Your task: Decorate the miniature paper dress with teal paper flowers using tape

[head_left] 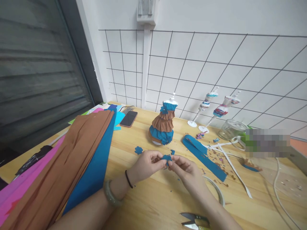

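While the left hand (149, 163) and the right hand (186, 166) pinch one blue piece (166, 157), tearing looks like the nearest danger

Each hand grips the lobed piece between thumb and fingers, holding it above the surface (144, 196), on the near side of the dressed form (162, 124). It looks thin and papery, so pulling in opposite directions, or pressing too hard with a thumb, would likely split an edge or crease a lobe. Since fingers cover part of it, a bad bend could go unnoticed. Near the left hand, a loose blue flower (138, 150) lies flat; being light, it might slide off if a wrist brushed it. Because the form stands upright close by, careless knuckles could tip it or crush its ruffles. By the right forearm, snips (192, 217) lie with their blades apart, and an arm drawn back could be nicked. A pale ring (220, 191), probably tape, sits partly behind that forearm and could get dragged along. Farther right, should the piece fall among the scraps (220, 161) beside the folded blue strip (203, 160), it would be easy to lose
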Motion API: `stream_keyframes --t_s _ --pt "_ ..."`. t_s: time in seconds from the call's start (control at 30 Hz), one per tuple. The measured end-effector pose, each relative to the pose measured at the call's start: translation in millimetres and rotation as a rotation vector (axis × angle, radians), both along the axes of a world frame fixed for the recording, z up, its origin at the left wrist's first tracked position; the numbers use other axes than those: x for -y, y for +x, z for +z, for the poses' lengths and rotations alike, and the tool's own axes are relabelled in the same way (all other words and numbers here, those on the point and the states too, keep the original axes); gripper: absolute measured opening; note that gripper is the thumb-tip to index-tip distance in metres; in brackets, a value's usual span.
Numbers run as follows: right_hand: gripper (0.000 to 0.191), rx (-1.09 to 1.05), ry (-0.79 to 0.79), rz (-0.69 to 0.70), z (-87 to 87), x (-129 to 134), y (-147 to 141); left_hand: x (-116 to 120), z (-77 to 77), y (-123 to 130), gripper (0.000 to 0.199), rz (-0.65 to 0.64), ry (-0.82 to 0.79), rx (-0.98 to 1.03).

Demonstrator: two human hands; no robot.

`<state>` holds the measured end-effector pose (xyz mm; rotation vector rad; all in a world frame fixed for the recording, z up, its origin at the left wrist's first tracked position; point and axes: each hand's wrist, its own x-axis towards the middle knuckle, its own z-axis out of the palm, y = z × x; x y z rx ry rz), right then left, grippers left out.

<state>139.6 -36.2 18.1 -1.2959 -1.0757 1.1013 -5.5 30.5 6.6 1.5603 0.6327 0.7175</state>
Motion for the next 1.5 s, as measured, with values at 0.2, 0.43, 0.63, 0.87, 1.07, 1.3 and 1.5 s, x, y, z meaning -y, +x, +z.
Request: stream_keyframes --t_s 0.2,0.43,0.63,0.87,1.07,1.3,1.5 --pt "0.028 -0.002 0.009 -0.01 -1.7 0.1 0.1 0.4 1.5 -0.4 0.016 -0.01 0.005 0.005" --pt "0.027 0.01 -0.005 -0.026 -3.3 0.5 -0.2 -0.7 0.4 0.4 0.015 -0.017 -0.05 0.047" --pt "0.028 0.027 -0.006 -0.017 0.4 0.8 -1.1 -1.2 0.2 0.6 0.017 -0.019 -0.065 0.056" --pt "0.03 0.019 0.006 -0.013 2.0 0.7 0.7 -1.7 1.8 -1.1 0.02 -0.027 -0.074 0.058" --pt "0.03 0.024 0.012 -0.009 0.6 0.0 1.2 -2.2 2.5 -1.5 0.022 -0.04 -0.092 0.068" --pt "0.032 0.052 0.022 -0.015 -0.2 0.6 -0.5 -2.0 0.5 0.2 0.018 -0.025 -0.071 0.048" --pt "0.029 0.092 0.03 -0.028 -2.1 1.5 -1.5 -2.9 -3.3 0.6 0.017 0.007 -0.058 0.015"
